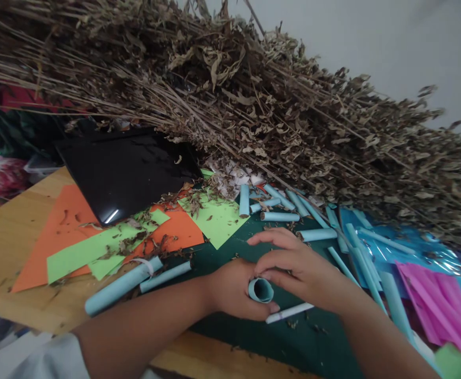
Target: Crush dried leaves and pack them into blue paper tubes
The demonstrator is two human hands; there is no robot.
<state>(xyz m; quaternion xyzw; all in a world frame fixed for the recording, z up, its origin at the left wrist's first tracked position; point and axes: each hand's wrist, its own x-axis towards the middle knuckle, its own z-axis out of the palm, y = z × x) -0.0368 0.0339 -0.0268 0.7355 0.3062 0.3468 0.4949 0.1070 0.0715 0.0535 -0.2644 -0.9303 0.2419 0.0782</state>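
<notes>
Sleeve, pale, at the near edge of the wooden counter. Dark green mat covers much of the surface, stopping short of that edge at left.

White stick on the mat, one end just beside the left thumb, the other by the right wrist. Left hand curled round a light blue paper tube, open end facing up toward the wearer; tube above the mat, near the counter's near edge. Right hand arched over it from the right, fingers bent and slightly apart, tips by the rim; cannot tell if it grips.

Left of the hands: thick blue roll with a pale band, thinner roll near it. Toward the left edge, orange paper under light green strips, leaf crumbs scattered over. Right side: crumpled pink sheet.

Farther: more blue tubes, loose heap; shiny blue film right of them; black panel left, overlapping the orange. Far side: dried leafy stalks, massed before a grey wall.
</notes>
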